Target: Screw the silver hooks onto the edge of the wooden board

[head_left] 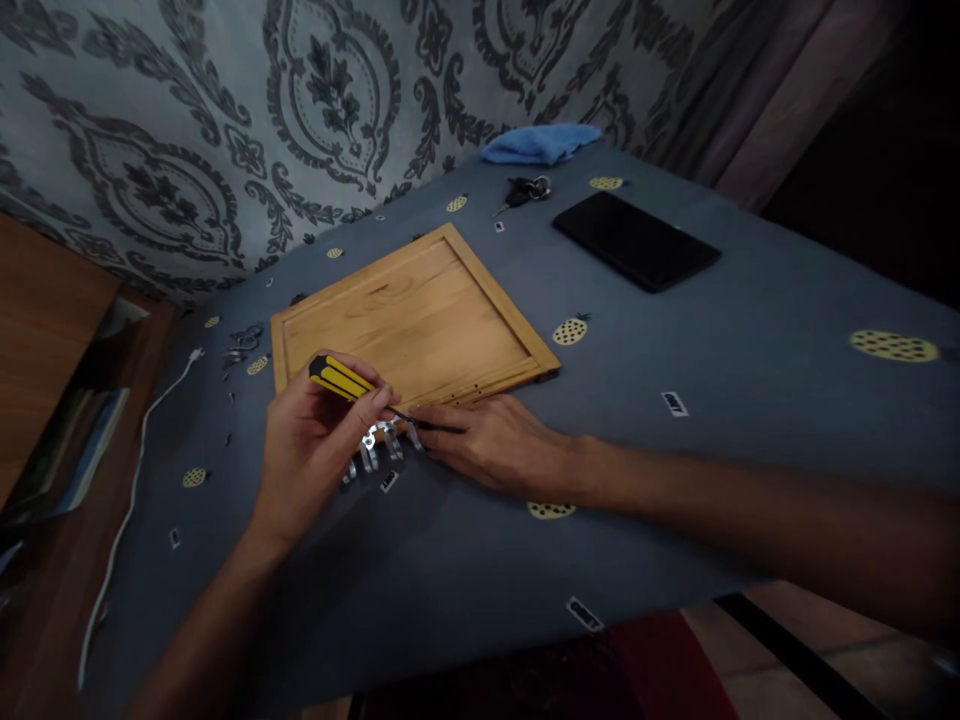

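My left hand (304, 440) is closed around the yellow and black handle of a screwdriver (341, 380). Its dark shaft points right, toward my right hand (499, 440), whose fingers are pressed together around the shaft near the tip. Beneath both hands, a shiny metal hook rack (370, 440) with several prongs lies at the near edge of a framed wooden panel (390, 320). The panel rests flat on the table, with small dark holes along its near edge. My hands partly cover the rack, and the screwdriver's very tip is hard to make out.
A black tablet or large phone (636, 240), keys (523, 192) and a blue cloth (541, 144) lie toward the back of the grey-covered table (750, 480). At left are small metal pieces (244, 342), a white cable (133, 490) and a shelf with books (75, 460).
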A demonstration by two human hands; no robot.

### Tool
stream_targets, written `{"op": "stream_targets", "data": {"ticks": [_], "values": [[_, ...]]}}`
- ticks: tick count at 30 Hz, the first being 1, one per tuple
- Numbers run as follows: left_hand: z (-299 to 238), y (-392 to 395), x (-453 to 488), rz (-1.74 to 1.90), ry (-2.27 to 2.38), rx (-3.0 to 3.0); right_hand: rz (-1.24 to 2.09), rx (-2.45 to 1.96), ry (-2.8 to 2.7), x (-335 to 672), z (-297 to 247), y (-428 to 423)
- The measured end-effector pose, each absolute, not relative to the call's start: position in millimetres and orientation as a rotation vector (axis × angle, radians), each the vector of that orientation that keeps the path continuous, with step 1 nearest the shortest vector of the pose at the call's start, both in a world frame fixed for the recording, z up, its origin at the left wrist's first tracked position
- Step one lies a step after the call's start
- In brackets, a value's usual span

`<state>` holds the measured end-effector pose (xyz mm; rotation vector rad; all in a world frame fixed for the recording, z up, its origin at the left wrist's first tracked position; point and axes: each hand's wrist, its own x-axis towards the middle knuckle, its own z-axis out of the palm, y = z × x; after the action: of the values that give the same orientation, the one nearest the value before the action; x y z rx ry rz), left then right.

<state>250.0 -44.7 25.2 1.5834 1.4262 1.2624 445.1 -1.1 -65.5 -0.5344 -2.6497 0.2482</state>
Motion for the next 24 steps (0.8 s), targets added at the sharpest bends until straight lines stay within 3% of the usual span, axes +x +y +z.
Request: {"op": "stream_targets", "data": {"ticks": [24], "values": [[23.7,-46.8,247.4,1.235,1.46,1.636,0.256,-0.525,-2.637,445.0,-64.9,-0.8]]}}
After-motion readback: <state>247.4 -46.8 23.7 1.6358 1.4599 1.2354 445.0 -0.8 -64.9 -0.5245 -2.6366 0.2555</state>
